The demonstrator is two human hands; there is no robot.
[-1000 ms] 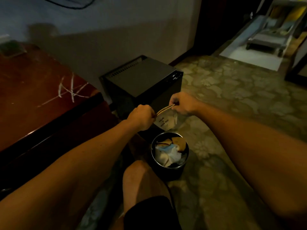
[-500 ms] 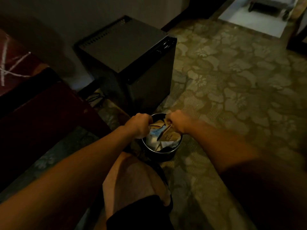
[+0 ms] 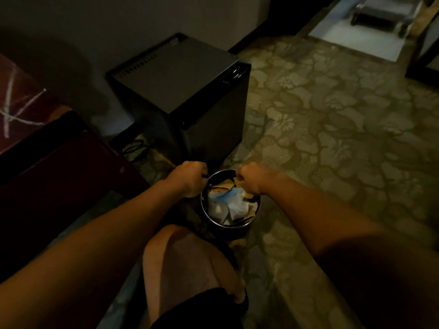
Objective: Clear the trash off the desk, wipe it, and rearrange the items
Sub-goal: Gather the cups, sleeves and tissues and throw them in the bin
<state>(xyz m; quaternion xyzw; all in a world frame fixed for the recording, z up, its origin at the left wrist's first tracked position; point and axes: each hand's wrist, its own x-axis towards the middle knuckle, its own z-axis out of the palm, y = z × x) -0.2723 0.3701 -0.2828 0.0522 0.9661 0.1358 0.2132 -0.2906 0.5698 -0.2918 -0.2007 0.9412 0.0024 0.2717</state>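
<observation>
A small round dark trash bin [image 3: 240,230] stands on the carpet in front of my knee, stuffed with crumpled white, blue and brown paper. Both fists are over its far rim. A brown paper packet [image 3: 222,185] lies across the top of the trash between them. My left hand [image 3: 190,179] is curled at the packet's left end, by the bin's left rim. The packet's right end is pinched by my right hand [image 3: 251,178]. The fingertips are hidden behind the knuckles. A corner of the red-brown desk [image 3: 21,108] with white scratch marks shows at the left.
A black mini fridge [image 3: 183,96] stands against the wall just behind the bin, with cables on the floor to its left. The desk's dark side panel [image 3: 59,186] is close on the left. Patterned carpet [image 3: 332,138] spreads to the right.
Both hands have lowered the brown packet from above the bin down onto the trash inside it. My view has tilted downward, so less of the desk top shows.
</observation>
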